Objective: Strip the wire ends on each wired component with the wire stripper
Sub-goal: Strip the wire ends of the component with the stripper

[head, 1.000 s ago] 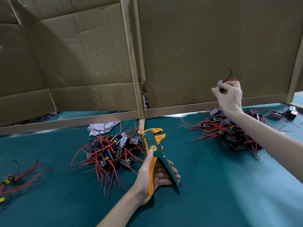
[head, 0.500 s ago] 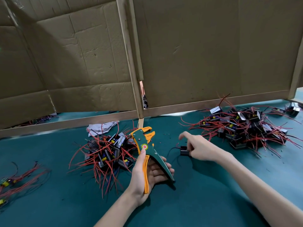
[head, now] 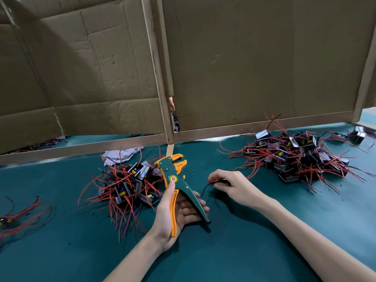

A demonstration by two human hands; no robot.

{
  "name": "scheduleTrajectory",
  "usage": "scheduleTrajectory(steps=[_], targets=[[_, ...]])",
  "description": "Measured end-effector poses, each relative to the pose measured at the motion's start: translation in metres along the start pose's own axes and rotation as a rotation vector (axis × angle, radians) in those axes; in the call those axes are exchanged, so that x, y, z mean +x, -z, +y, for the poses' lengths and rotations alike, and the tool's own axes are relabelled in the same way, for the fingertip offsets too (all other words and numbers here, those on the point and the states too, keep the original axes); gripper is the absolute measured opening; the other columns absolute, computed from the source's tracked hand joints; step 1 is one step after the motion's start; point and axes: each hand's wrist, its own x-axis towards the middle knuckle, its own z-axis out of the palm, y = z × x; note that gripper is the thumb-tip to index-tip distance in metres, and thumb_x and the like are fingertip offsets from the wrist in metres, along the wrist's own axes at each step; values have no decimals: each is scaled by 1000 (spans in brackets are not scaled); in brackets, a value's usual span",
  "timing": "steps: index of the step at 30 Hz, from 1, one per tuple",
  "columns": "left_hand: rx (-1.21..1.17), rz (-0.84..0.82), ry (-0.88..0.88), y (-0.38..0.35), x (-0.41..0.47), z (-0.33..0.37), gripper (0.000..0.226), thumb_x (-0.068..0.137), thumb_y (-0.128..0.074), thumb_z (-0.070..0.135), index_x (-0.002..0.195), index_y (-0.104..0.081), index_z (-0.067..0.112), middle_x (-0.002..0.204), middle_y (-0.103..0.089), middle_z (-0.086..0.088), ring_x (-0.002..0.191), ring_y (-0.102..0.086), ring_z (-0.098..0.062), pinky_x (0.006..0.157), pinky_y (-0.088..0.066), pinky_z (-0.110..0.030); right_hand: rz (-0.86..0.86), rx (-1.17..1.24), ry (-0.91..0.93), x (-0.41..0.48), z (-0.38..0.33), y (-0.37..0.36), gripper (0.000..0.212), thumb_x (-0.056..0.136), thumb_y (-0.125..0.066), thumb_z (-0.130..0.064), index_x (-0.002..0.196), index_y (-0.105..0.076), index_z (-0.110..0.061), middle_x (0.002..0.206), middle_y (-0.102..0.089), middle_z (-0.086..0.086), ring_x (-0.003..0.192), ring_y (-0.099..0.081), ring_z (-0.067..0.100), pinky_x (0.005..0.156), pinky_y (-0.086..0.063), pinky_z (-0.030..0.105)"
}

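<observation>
While the wire stripper (head: 173,177) is gripped in the left hand (head: 173,217) with its head at twelve o'clock, a mostly hidden wired component (head: 224,181) is pinched by the right hand (head: 237,187) at its three o'clock, the black wire (head: 205,189) trailing toward eight o'clock.

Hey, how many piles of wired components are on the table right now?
3: a small pile at the left edge, a middle pile just left of the wire stripper, a big pile at the right. More may lie behind the cardboard.

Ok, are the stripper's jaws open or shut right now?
Open. The wire stripper lies in the left hand with handles spread, a gap shows between its jaws, no wire in them.
</observation>
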Motion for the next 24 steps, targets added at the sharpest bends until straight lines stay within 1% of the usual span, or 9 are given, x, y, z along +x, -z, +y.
scheduleTrajectory(steps=[3,6,10,12,15,17,20,22,24], targets=[[5,-9,-1,-1,-1,1,70,78,-46,63,86,-72,-1,89,-66,-29,88,-67,-45,75,-57,-46,63,42,1,-1,1,0,6,89,-66,-9,87,-71,-13,81,-71,-12,78,-62,-2,77,-47,15],[1,-16,3,-1,-2,2,71,79,-44,64,85,-73,0,89,-66,-29,88,-67,-45,75,-57,-45,74,222,-71,-3,-1,3,17,94,-61,-13,81,-72,-15,75,-73,-6,71,-64,4,71,-51,22],[6,-37,21,0,-3,3,74,83,-38,65,86,-73,-1,89,-66,-29,89,-66,-46,73,-56,-44,-4,395,-158,-6,-4,5,24,100,-46,-9,96,-69,-15,71,-69,-3,66,-61,7,68,-50,21],[15,-59,33,0,-4,4,75,82,-38,66,88,-72,-1,90,-66,-29,89,-66,-46,73,-56,-44,-28,462,-169,-9,-5,6,25,102,-42,-8,102,-67,-12,65,-60,-1,59,-53,7,62,-44,20],[28,-113,50,0,-5,5,77,80,-38,67,89,-71,-2,88,-65,-28,86,-67,-44,72,-55,-43,-28,563,-166,-10,-6,9,24,102,-41,-12,107,-63,-4,58,-46,-1,56,-39,10,58,-33,19],[39,-162,70,0,-5,6,79,79,-36,68,91,-70,-2,87,-65,-27,83,-66,-43,73,-55,-43,-22,669,-191,-10,-8,13,22,100,-41,-12,99,-61,-3,54,-38,-3,52,-30,11,57,-27,22],[46,-245,117,0,-7,6,81,81,-35,70,90,-69,-2,85,-65,-27,80,-67,-41,70,-55,-42,-64,851,-211,-10,-15,16,21,94,-42,-11,79,-56,-7,51,-29,-4,50,-21,11,52,-23,22],[49,-308,144,0,-9,8,80,82,-39,71,91,-68,-3,85,-64,-27,79,-67,-40,72,-54,-42,-116,995,-210,-11,-20,17,21,90,-43,-11,69,-48,-10,53,-29,-2,51,-23,13,53,-24,24],[54,-372,175,1,-10,9,84,75,-38,72,95,-66,-4,86,-64,-27,79,-66,-40,73,-54,-41,-167,1134,-211,-12,-24,18,21,84,-45,-14,64,-42,-13,57,-35,2,53,-30,16,58,-28,27]])
